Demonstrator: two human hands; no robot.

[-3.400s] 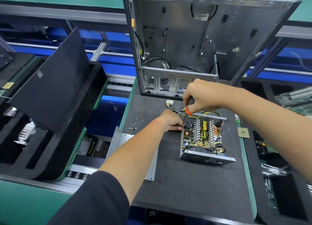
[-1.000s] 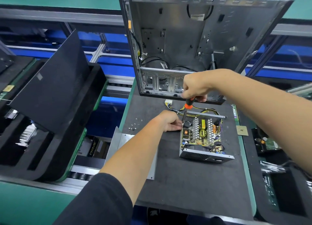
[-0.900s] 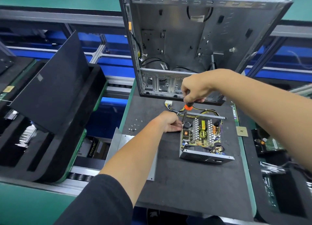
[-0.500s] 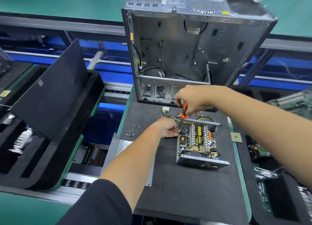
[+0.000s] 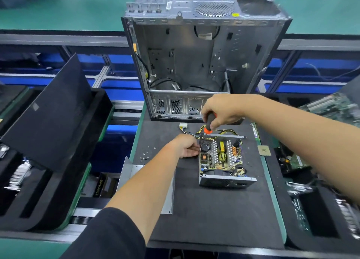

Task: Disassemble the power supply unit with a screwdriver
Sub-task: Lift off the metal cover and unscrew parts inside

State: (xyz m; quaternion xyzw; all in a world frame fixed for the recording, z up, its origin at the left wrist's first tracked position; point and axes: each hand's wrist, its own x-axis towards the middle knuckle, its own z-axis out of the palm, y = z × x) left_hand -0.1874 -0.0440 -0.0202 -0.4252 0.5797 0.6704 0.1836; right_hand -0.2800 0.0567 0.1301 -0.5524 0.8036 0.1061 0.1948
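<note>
Now the right hand [image 5: 222, 110] sits higher on the black-and-orange screwdriver [image 5: 210, 122] than a few seconds ago, its fingers [image 5: 214, 124] curled round the handle, more of which shows beneath them. The tip stays at the far-left corner of the open grey metal power supply unit [image 5: 222, 161], just below those fingers on the black-matted table [image 5: 214, 216]. The left hand [image 5: 185, 146] keeps bracing the unit's left wall, fingers curled against it. Likely that corner screw is backing out; loose screws [image 5: 145, 155] lie left of the left fingers.
</note>
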